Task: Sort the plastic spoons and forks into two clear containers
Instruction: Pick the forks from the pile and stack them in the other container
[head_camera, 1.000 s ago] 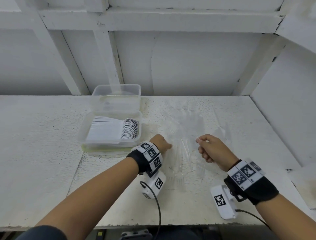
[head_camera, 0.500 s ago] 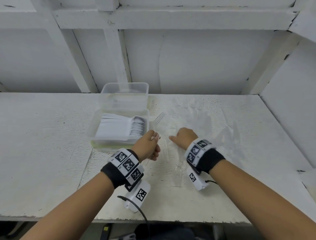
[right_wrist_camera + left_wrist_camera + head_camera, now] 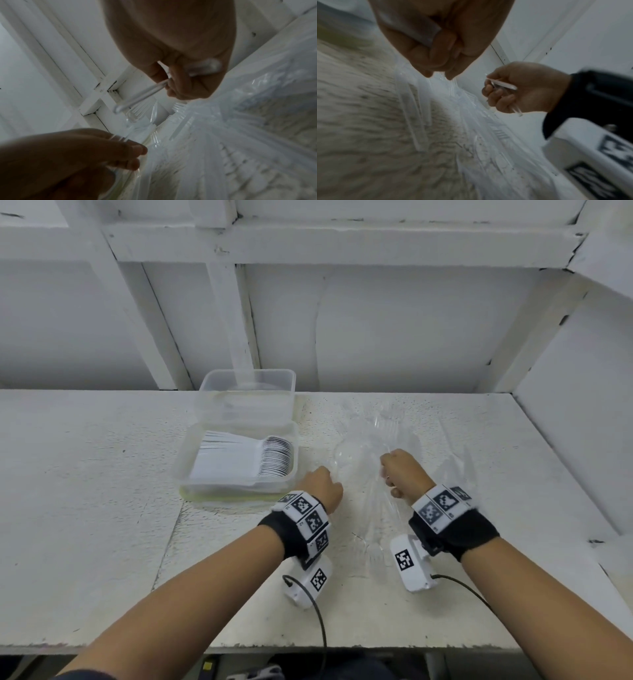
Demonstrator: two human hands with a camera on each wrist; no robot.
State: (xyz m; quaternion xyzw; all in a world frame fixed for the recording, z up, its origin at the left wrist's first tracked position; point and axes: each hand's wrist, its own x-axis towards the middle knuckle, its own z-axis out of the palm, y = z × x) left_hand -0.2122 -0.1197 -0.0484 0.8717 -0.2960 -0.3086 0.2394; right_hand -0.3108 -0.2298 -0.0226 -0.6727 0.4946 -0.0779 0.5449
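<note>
Several clear plastic forks and spoons [image 3: 373,440] lie spread on the white table [image 3: 102,508]. My left hand [image 3: 320,486] sits at the pile's left edge, fingers curled round a clear utensil [image 3: 421,32]; I cannot tell whether it is a fork or a spoon. My right hand [image 3: 402,474] hovers over the pile's middle and grips clear cutlery handles [image 3: 142,94] that stick out of the fist. Left of the hands stands a clear container [image 3: 181,470] holding a row of stacked white spoons [image 3: 274,457]. Behind it is a second clear container [image 3: 205,392].
A white wall with beams [image 3: 233,320] closes the back, and a side panel [image 3: 575,446] bounds the table on the right. Wrist camera boxes and a black cable [image 3: 322,628] hang under my forearms near the front edge.
Half a second ago my left hand held a clear fork up beside the containers; it is now lower, at the pile's edge. My right hand rose from the pile with cutlery gripped.
</note>
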